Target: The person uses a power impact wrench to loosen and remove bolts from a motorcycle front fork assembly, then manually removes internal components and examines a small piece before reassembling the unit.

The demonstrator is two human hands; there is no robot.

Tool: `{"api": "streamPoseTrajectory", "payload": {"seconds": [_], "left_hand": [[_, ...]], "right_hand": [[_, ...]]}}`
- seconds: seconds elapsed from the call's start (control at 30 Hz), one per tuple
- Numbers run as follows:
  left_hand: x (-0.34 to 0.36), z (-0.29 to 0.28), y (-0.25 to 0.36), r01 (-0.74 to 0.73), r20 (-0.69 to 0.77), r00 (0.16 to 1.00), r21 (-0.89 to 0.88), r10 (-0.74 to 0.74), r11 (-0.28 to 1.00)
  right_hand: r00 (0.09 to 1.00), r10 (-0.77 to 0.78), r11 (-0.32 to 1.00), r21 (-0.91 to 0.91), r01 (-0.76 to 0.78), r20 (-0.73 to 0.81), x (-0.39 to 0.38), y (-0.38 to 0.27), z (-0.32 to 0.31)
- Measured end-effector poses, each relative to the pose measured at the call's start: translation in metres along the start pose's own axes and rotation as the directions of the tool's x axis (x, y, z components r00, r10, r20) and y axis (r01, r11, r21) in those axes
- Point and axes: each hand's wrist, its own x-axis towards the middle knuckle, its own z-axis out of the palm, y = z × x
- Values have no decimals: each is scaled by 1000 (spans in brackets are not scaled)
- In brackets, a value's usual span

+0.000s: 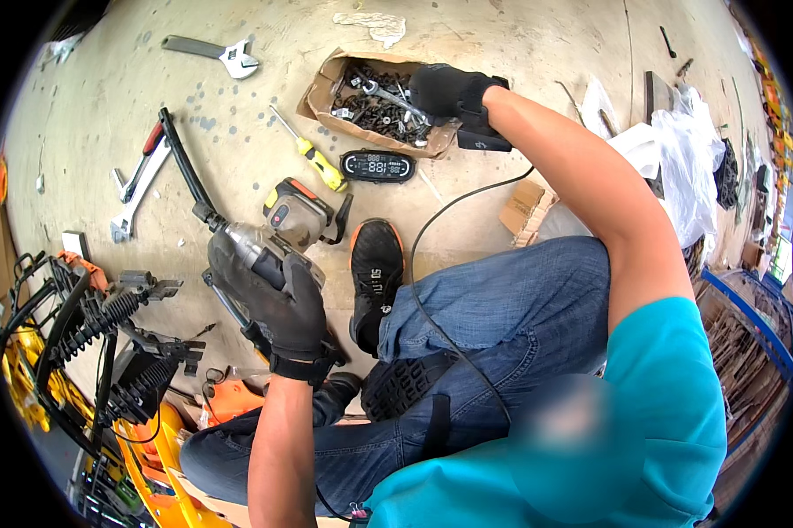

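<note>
1. Box (315,101) at far centre, screws (380,121) inside, open-end wrench (394,99) on top of them; right hand (440,92) at its right end.
2. Display unit (377,166) just before the box; screwdriver (311,154) to the display's left.
3. Left hand (273,304) on power tool (298,216), left of the front shoe (377,268).
4. Two adjustable wrenches (238,60) left of the box (one farther back, one nearer).
5. Coil springs (99,334) at near left.
6. Plastic bags (685,154) right of the right forearm (555,154).
</note>
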Motion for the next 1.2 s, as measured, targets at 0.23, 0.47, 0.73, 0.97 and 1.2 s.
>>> {"api": "streamPoseTrajectory", "payload": {"seconds": [0.23,0.47,0.73,0.97,1.2], "left_hand": [[5,-1,4,27,-26,999,-46,-28,999],[2,2,-3,47,-16,999,-68,-48,997],[0,-1,-3,27,-6,1000,-70,-27,997],[0,2,-6,26,-18,999,-47,-26,999],[-1,3,-7,32,-40,999,-56,-34,998]], "right_hand": [[992,0,998,60,8,-125,-8,-13,5],[987,-148,986,-84,144,-54,-33,-47,46],[963,-255,959,-155,239,-93,-32,-24,8],[968,-248,903,-366,224,-20,-3,3,-10],[961,93,995,-15,-100,-261,2,-36,34]]}}
